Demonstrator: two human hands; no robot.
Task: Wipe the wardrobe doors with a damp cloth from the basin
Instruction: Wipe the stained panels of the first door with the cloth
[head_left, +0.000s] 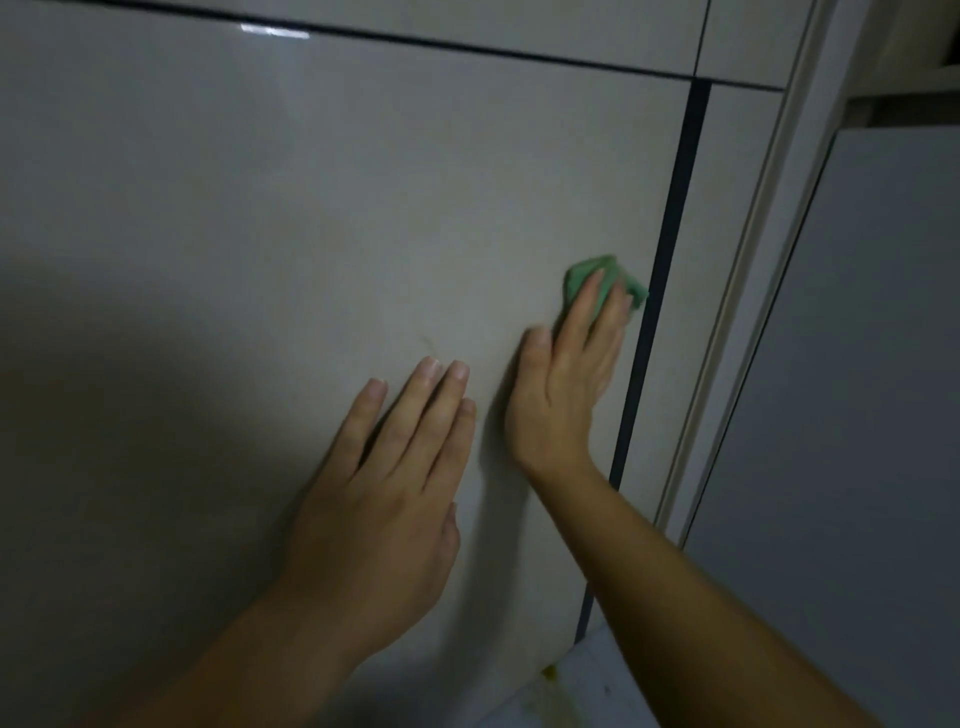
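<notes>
The green cloth (605, 283) lies flat against the wardrobe door (311, 208) near its right edge, pressed by the right hand (563, 387) with straight fingers. The left hand (387, 499) rests open, empty, on the door. Wiping looks underway; how much remains cannot be told.

Dim, flat light. At right a pale trim strip (748, 291) runs top to bottom, tilted. Just beyond it is a plain grey panel (852, 364). In the top right corner sits a brownish ledge (904, 106), blurred. At bottom centre is a pale surface (597, 691) with a small yellow mark (548, 674).
</notes>
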